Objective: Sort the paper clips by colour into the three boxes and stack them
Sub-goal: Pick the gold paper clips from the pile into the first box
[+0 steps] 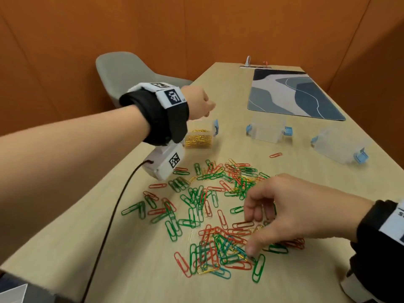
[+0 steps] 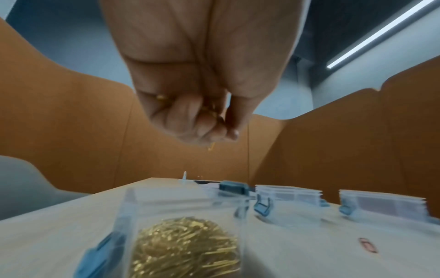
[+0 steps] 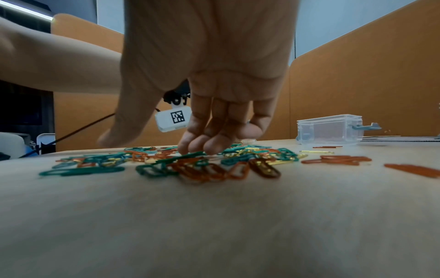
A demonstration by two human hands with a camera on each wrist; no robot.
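Note:
A loose pile of green, red and gold paper clips [image 1: 207,204] [image 3: 202,165] lies on the wooden table [image 1: 317,182]. Three clear boxes with blue latches stand behind it. The left box [image 1: 199,136] [image 2: 185,235] holds gold clips. The middle box [image 1: 267,130] [image 2: 288,203] and the right box [image 1: 338,145] [image 2: 383,205] look empty. My left hand [image 1: 207,110] [image 2: 221,133] hovers over the left box, its fingers curled round several gold clips. My right hand [image 1: 251,232] [image 3: 190,148] is low over the near part of the pile, thumb spread apart, fingertips [image 3: 197,148] touching clips.
One red clip [image 1: 276,155] [image 2: 368,247] lies apart near the middle box. A grey-blue patterned mat [image 1: 295,95] covers the far right of the table. A grey chair [image 1: 122,71] stands at the left edge. A black cable [image 1: 113,215] hangs from my left wrist. Orange partitions enclose the desk.

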